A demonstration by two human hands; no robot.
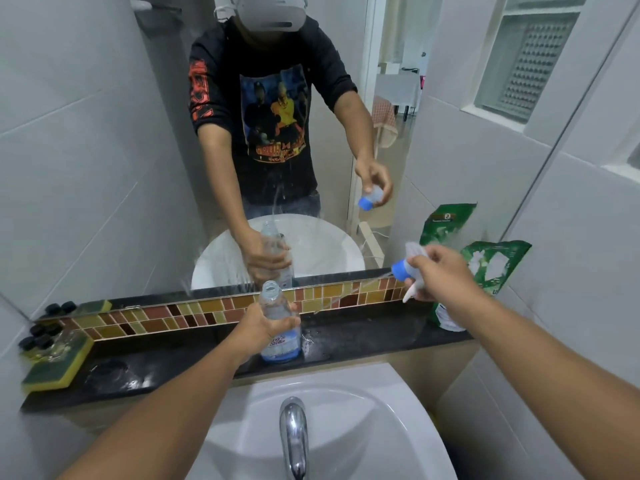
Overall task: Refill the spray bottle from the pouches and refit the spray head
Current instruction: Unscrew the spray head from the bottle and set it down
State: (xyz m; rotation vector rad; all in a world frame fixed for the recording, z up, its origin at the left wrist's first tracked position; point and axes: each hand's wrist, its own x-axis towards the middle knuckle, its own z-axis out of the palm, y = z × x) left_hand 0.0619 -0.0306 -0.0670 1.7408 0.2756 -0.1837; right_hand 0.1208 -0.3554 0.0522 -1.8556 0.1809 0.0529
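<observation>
A clear spray bottle (pixel 277 327) with a blue label stands upright on the black ledge (pixel 363 337), its neck uncapped. My left hand (pixel 263 327) is wrapped around its middle. Off to the right and above the ledge, my right hand (pixel 440 271) holds the spray head (pixel 403 271), which has a blue collar and a white trigger; its thin dip tube slants down to the left. A green refill pouch (pixel 495 261) leans on the wall at the right end of the ledge, partly hidden by my right hand. Its reflection shows in the mirror.
A white basin (pixel 346 427) with a chrome tap (pixel 294 434) lies below the ledge. A yellow-green sponge (pixel 55 368) and several small black caps (pixel 38 336) sit at the ledge's left end. The mirror (pixel 104 150) rises behind a tiled strip. Water spots wet the ledge.
</observation>
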